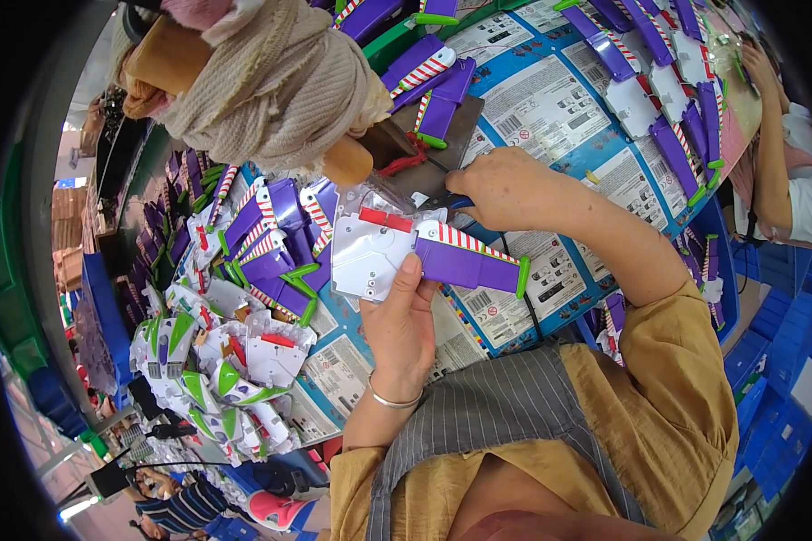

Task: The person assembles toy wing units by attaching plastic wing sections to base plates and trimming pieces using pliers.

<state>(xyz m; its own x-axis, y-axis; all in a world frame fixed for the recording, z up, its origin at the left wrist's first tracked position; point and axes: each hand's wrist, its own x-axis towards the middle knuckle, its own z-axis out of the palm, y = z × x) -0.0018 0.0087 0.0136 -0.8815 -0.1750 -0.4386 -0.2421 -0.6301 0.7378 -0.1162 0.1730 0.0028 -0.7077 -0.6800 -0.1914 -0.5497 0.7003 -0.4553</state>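
My left hand (401, 314) grips a white plastic toy part with a purple wing (465, 262), thumb on top. The wing has a red-and-white striped edge and a green tip. A red strip (385, 219) crosses the upper edge of the white body. Just above it, my right hand (507, 191) is closed round a slim dark tool (438, 204) pointing left toward the part. The tool's kind is unclear, and its tip is hard to make out. More purple wings (269, 257) lie left of the part. White and green toy shells (212, 370) are heaped at the lower left.
A bundle wrapped in beige cloth (275, 90) hangs close over the upper left of the bench. Printed blue-and-white sheets (541, 99) cover the worktop. More winged parts (663, 99) lie at the far right, near another person's arm (769, 135). Blue bins (771, 352) stand at right.
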